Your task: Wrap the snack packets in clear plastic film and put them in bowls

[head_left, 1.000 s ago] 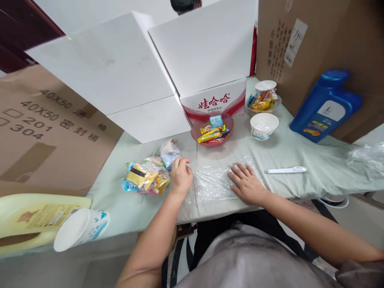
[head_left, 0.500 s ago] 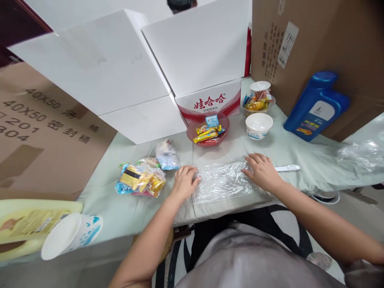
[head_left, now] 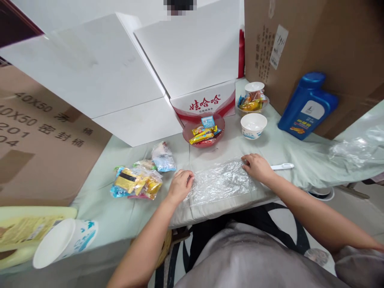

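A clear plastic bag [head_left: 220, 183] lies flat on the pale green table cover [head_left: 282, 150] in front of me. My left hand [head_left: 180, 185] rests at the bag's left edge with its fingers curled onto the plastic. My right hand [head_left: 255, 167] lies at the bag's right end, fingers bent and pressed on the film. A pile of bagged snacks [head_left: 136, 182] sits just left of my left hand. A white spoon-like tool [head_left: 283, 166] lies right beside my right hand.
A red bowl of wrapped snacks [head_left: 204, 134] stands behind the bag, with a white bowl [head_left: 253, 125] and a snack-filled bowl [head_left: 252, 103] to its right. A blue jug [head_left: 307, 106], cardboard boxes [head_left: 315, 44], white box flaps [head_left: 120, 76], a paper cup [head_left: 64, 242].
My right hand slid from the middle of the plastic bag out to its right end. My left hand moved onto the bag's left edge. The view drifted right.
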Demonstrator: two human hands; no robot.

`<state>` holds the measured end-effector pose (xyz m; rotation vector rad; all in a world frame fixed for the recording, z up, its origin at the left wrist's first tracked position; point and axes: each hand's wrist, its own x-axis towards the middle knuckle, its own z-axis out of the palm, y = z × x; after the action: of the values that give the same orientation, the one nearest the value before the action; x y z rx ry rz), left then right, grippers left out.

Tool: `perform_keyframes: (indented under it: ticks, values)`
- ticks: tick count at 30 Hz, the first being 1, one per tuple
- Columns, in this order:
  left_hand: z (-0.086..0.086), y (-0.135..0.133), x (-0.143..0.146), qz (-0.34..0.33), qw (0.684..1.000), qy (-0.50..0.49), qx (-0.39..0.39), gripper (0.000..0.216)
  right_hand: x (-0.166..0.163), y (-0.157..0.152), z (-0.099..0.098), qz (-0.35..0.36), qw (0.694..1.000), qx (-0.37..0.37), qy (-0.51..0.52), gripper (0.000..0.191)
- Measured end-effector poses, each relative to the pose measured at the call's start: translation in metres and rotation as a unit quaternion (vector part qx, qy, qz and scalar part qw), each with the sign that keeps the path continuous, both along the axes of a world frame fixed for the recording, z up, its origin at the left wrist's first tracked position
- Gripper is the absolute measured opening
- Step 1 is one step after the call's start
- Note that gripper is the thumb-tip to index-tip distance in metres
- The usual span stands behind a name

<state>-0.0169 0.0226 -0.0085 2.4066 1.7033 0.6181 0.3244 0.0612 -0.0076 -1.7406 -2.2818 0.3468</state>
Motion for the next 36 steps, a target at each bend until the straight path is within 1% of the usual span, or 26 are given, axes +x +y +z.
perform_keyframes:
  ticks: [2,5,7,8,10,13,15,17,19,20,21,23,25,26,30,34,36]
  values:
    - [0.0,0.0,0.0,0.0,1.0,0.004,-0.017,0.009,0.0,0.0,0.0,0.003,1.0,0.001,0.0,0.03]
    - [0.002,-0.001,0.002,-0.008,0.999,0.014,-0.034,0.015,0.0,0.0,0.0,0.011,1.0,0.007,-0.007,0.026]
    - [0.005,-0.002,0.003,-0.016,0.999,0.015,-0.032,0.011,0.0,0.0,0.001,0.016,1.0,0.003,-0.013,0.026]
    - [0.007,-0.002,0.004,-0.02,0.999,0.01,-0.023,0.008,0.0,0.0,0.001,0.017,1.0,0.001,-0.015,0.027]
    - [0.01,-0.005,0.005,-0.029,0.999,-0.013,-0.005,0.009,0.0,0.0,0.003,0.018,1.0,0.005,-0.014,0.03]
    - [0.013,-0.008,0.005,-0.045,0.997,-0.062,-0.006,0.01,-0.002,-0.001,0.007,0.031,0.998,0.046,0.013,0.03]
    - [0.013,-0.01,0.005,-0.052,0.994,-0.089,-0.021,0.01,-0.006,-0.002,0.011,0.079,0.992,0.079,0.052,0.033]
    - [0.011,-0.01,0.005,-0.056,0.992,-0.106,-0.033,0.009,-0.014,-0.001,0.016,0.161,0.979,0.092,0.086,0.043]
    - [0.01,-0.009,0.005,-0.05,0.991,-0.116,-0.041,0.009,-0.023,0.002,0.021,0.236,0.965,0.077,0.089,0.057]
    - [0.009,-0.008,0.005,-0.039,0.991,-0.117,-0.045,0.008,-0.028,0.004,0.023,0.257,0.961,0.062,0.08,0.06]
    - [0.008,-0.007,0.005,-0.023,0.992,-0.117,-0.05,0.008,-0.031,0.007,0.025,0.266,0.961,0.043,0.065,0.059]
    - [0.006,-0.004,0.005,0.011,0.992,-0.115,-0.058,0.007,-0.035,0.015,0.03,0.251,0.967,0.006,0.038,0.045]
    - [0.004,-0.001,0.005,0.037,0.991,-0.11,-0.061,0.006,-0.034,0.023,0.033,0.213,0.976,-0.021,0.023,0.031]
    - [0.003,0.001,0.005,0.044,0.991,-0.107,-0.063,0.006,-0.033,0.027,0.033,0.193,0.981,-0.028,0.021,0.028]
    - [-0.002,0.008,0.005,0.072,0.99,-0.092,-0.073,0.009,-0.029,0.036,0.029,0.139,0.989,-0.035,0.024,0.032]
    - [-0.006,0.017,0.007,0.095,0.99,-0.067,-0.079,0.012,-0.033,0.038,0.015,0.101,0.995,0.001,-0.015,0.035]
    - [-0.007,0.021,0.009,0.106,0.99,-0.05,-0.081,0.013,-0.037,0.037,0.007,0.095,0.995,0.016,-0.032,0.035]
